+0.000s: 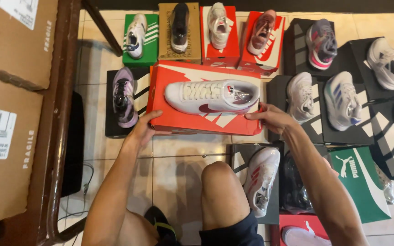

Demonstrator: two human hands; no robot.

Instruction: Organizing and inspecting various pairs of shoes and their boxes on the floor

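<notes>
At the left of the frame, cardboard cartons [10, 114] sit on a wooden rack. My left hand [144, 130] grips the left end of a red shoebox [183, 116] in the centre, a white sneaker [213, 96] lying on top. My right hand [272, 119] clasps its right end. Black boxes [313, 132] with sneakers fill the right.

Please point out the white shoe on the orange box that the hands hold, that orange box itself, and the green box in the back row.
white shoe [206, 95], head view, on its laces.
orange box [178, 118], head view, on the bare lid.
green box [151, 45], head view, on the striped lid.
</notes>
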